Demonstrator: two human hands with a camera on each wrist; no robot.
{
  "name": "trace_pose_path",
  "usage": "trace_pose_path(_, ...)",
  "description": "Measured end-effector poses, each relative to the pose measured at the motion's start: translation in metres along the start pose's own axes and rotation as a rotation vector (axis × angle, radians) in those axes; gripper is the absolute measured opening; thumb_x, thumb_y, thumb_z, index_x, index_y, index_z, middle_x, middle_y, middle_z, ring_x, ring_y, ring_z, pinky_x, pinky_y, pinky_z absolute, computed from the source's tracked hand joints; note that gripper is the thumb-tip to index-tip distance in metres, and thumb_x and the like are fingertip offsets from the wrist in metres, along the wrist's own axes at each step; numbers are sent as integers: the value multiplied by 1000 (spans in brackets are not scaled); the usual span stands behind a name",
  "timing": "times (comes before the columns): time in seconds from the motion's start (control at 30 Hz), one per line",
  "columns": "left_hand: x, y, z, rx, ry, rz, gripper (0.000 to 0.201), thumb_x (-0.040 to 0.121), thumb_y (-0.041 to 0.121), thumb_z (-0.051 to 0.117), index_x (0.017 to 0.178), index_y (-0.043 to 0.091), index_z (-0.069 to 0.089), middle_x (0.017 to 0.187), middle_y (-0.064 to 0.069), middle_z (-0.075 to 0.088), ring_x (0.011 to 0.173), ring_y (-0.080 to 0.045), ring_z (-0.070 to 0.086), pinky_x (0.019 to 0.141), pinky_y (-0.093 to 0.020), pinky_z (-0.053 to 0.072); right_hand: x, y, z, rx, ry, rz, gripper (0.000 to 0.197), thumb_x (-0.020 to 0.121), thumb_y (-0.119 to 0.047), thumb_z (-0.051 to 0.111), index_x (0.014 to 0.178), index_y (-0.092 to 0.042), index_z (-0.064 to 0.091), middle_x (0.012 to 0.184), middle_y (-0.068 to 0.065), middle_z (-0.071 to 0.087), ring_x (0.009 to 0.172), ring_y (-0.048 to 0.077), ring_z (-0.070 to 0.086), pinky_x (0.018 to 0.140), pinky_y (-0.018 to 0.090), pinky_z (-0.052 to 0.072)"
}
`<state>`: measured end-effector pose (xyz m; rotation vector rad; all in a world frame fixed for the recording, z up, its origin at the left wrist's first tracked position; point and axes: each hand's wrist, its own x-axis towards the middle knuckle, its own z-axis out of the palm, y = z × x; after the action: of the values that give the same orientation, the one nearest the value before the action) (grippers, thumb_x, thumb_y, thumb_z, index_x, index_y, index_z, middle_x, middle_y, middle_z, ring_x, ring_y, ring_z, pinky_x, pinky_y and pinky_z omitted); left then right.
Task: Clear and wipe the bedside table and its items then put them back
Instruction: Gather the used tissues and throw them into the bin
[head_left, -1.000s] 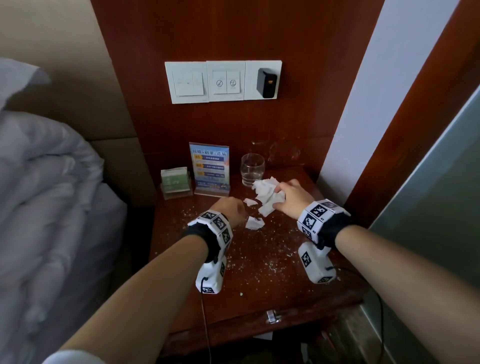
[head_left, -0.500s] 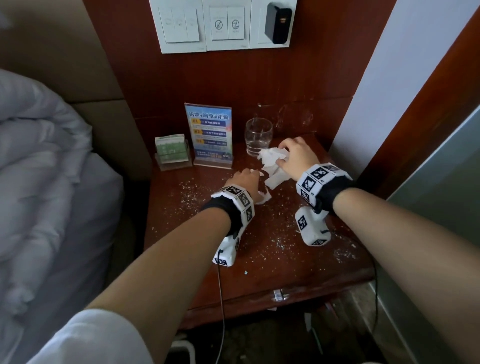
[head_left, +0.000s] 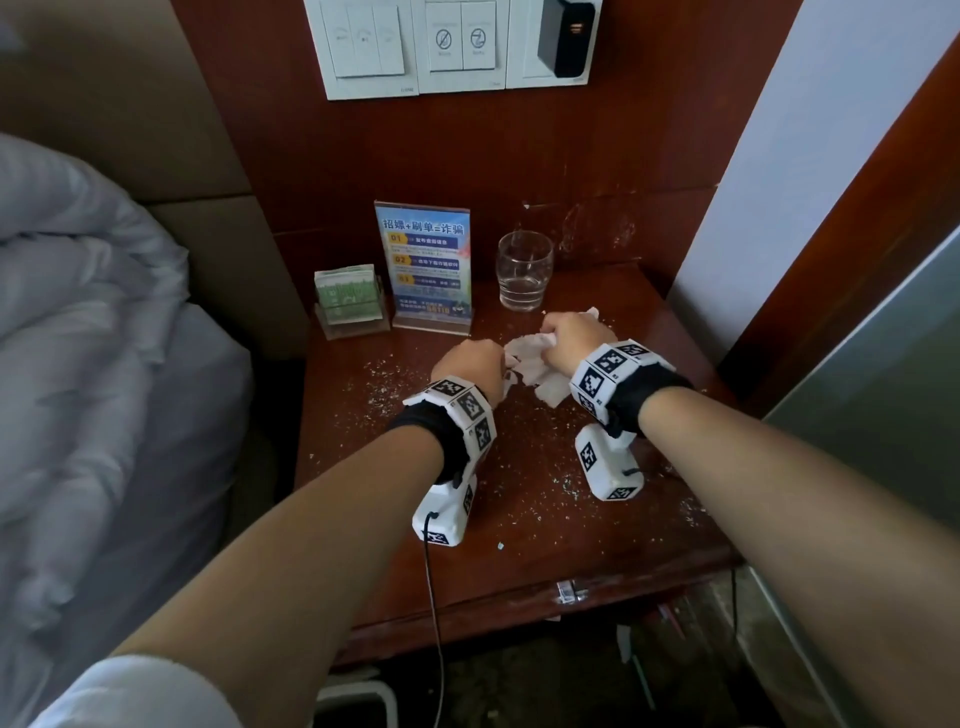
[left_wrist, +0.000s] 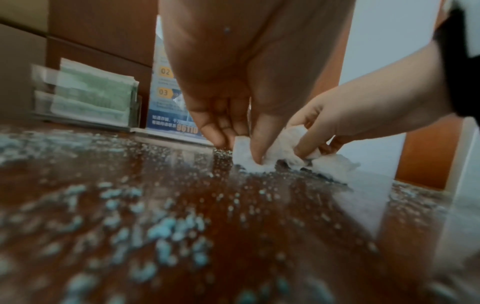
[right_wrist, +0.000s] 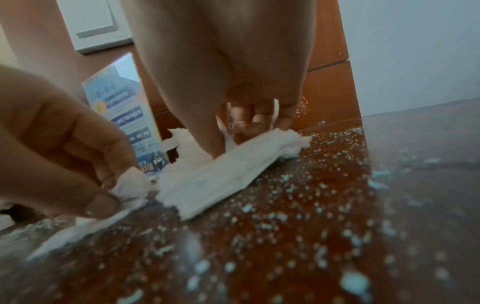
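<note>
A wet, torn white tissue (head_left: 530, 366) lies on the dark wooden bedside table (head_left: 545, 540), which is strewn with small white crumbs. My right hand (head_left: 569, 338) grips the far end of the tissue (right_wrist: 207, 181) against the tabletop, thumb and fingers curled on it. My left hand (head_left: 470, 366) is just to its left and pinches a small torn piece (right_wrist: 131, 185) at the tissue's near edge. That pinch (left_wrist: 255, 156) sits right on the table surface. A glass (head_left: 523, 270) with a little water stands behind my right hand.
A blue acrylic sign stand (head_left: 423, 265) and a clear card holder with green cards (head_left: 350, 299) stand along the back edge. The bed with a white duvet (head_left: 78, 338) is to the left. Wall switches (head_left: 410, 47) hang above.
My left hand has moved right onto the loose scraps and now pinches tissue beside my right hand. The right hand keeps its grip on the tissue. The head view has come closer.
</note>
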<state>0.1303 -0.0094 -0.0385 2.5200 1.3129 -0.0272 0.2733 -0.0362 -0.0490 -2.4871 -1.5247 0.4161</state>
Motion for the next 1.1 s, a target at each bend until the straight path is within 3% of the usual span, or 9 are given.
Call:
trace_pose_path(0.1, -2, -4, -4, -69, 12, -21, 23, 90, 14, 53, 109, 8, 66, 112, -14, 64, 105, -31, 60, 85, -37, 50, -5, 2, -12, 13, 111, -3, 19, 88, -14, 51, 105, -20, 59, 106, 8, 64, 98, 32, 60, 76, 34, 43)
trace_pose_path(0.17, -2, -6, -8, -112, 25, -30, 22, 90, 10, 52, 108, 9, 65, 113, -13, 64, 105, -30, 58, 88, -38, 51, -7, 5, -25, 62, 179, -17, 17, 90, -18, 52, 105, -16, 59, 105, 8, 65, 96, 32, 61, 75, 33, 43)
trace_pose_path(0.3, -5, 0, -27, -159, 66, -28, 22, 91, 6, 48, 105, 12, 63, 112, -12, 63, 101, -29, 59, 82, -36, 50, -12, 6, -54, 171, 265, -37, 11, 90, -20, 52, 99, -15, 58, 100, 11, 66, 89, 31, 60, 65, 30, 38)
trace_pose_path(0.43, -10, 15, -52, -207, 140, -10, 21, 92, 11, 47, 105, 9, 63, 106, -13, 65, 96, -30, 59, 78, -35, 49, -22, 4, -83, 230, 339, -58, 10, 91, -19, 52, 99, -14, 56, 97, 11, 65, 79, 28, 55, 63, 28, 35)
trace_pose_path(0.6, -17, 31, -66, -270, 191, 1, 14, 92, 12, 48, 93, 14, 62, 101, -12, 66, 91, -30, 61, 74, -33, 49, -44, 13, -100, 218, 348, -57, 11, 91, -18, 51, 98, -12, 58, 97, 10, 64, 80, 27, 56, 62, 28, 35)
trace_pose_path(0.7, -25, 44, -62, -284, 208, 16, 14, 91, 13, 49, 94, 15, 63, 100, -10, 66, 90, -28, 61, 73, -32, 50, -61, 26, -102, 212, 342, -45, 15, 90, -16, 50, 101, -11, 59, 97, 11, 65, 80, 27, 56, 63, 28, 37)
trace_pose_path(0.87, -49, 63, -36, -341, 231, 45, 14, 89, 16, 54, 96, 14, 66, 101, -11, 67, 91, -27, 62, 79, -33, 52, -100, 58, -88, 211, 328, -14, 16, 89, -17, 51, 100, -11, 59, 95, 12, 65, 87, 31, 60, 66, 31, 42)
trace_pose_path(1.1, -110, 98, 10, -412, 201, 104, 12, 88, 14, 58, 96, 14, 67, 104, -8, 67, 97, -25, 61, 83, -28, 48, -185, 106, -65, 203, 294, 66, 18, 86, -14, 51, 96, -2, 60, 93, 14, 64, 85, 32, 60, 68, 32, 45)
